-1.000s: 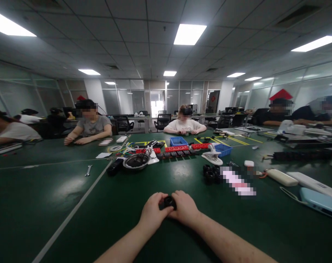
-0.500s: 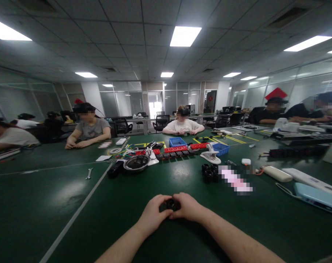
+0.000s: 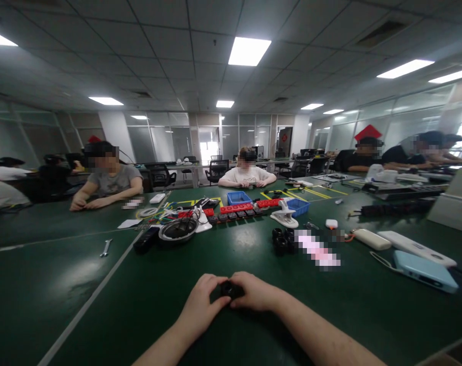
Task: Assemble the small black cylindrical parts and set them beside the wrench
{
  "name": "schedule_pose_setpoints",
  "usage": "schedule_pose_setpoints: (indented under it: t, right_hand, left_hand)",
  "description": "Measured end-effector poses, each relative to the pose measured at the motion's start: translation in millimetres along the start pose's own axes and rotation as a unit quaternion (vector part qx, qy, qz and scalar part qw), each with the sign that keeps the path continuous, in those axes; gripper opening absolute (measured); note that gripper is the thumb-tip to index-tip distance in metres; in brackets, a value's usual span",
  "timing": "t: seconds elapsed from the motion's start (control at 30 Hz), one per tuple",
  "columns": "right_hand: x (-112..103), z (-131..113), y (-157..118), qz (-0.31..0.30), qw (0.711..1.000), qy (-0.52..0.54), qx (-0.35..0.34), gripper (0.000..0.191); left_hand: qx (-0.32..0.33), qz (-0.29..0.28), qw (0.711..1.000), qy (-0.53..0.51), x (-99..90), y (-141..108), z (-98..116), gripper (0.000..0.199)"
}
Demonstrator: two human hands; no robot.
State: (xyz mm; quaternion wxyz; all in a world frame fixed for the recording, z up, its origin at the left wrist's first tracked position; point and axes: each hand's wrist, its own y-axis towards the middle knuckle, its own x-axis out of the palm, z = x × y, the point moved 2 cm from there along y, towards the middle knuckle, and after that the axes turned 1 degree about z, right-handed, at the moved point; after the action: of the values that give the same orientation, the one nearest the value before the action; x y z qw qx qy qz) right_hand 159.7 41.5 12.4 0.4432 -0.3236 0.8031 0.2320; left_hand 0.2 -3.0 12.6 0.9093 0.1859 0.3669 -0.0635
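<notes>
Green tabletop (image 3: 150,284) fills the head view's lower part. Your left hand (image 3: 201,303) and right hand (image 3: 258,292) pinch a small black piece (image 3: 227,288) between them, close to you; it looks light, stiff, perhaps slick, so best held by its outer sides.

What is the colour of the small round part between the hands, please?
The small round part is black; it shows in the head view.

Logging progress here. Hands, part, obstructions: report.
Left hand, right hand both gripping black part. Part partly hidden. Black pieces ahead right, not in the way.
</notes>
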Motion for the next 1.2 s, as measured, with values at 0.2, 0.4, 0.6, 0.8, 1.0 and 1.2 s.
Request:
schedule_pose_setpoints:
  t: [0.2,0.4,0.6,0.8,1.0,1.2]
  right_hand:
    - [9.5,0.0,5.3,0.037,0.994,-0.073,0.078,0.042]
    - [11.1,-9.2,4.8,0.088,0.983,-0.141,0.071,0.057]
    - [-1.4,-1.0,-0.6,0.006,1.0,0.004,-0.004,0.033]
    - [6.8,1.0,3.5,0.029,0.997,-0.026,0.07,0.04]
    - [8.0,-10.0,-0.7,0.061,0.992,-0.065,0.087,0.044]
    - [2.8,-2.4,-2.4,0.032,0.999,0.001,0.02,0.034]
  left_hand:
    - [-0.037,0.006,0.999,0.006,5.2,3.0,2.4,0.025]
    - [-0.033,0.026,0.999,0.012,6.0,4.5,-1.1,0.027]
    - [-0.018,-0.017,1.0,-0.017,1.1,3.5,2.0,0.031]
    - [-0.028,-0.009,0.999,-0.019,-0.2,1.1,5.4,0.028]
    - [-0.029,0.011,0.999,-0.02,1.7,-0.1,3.0,0.027]
    - [-0.018,0.003,0.999,-0.037,0.0,-1.5,3.6,0.029]
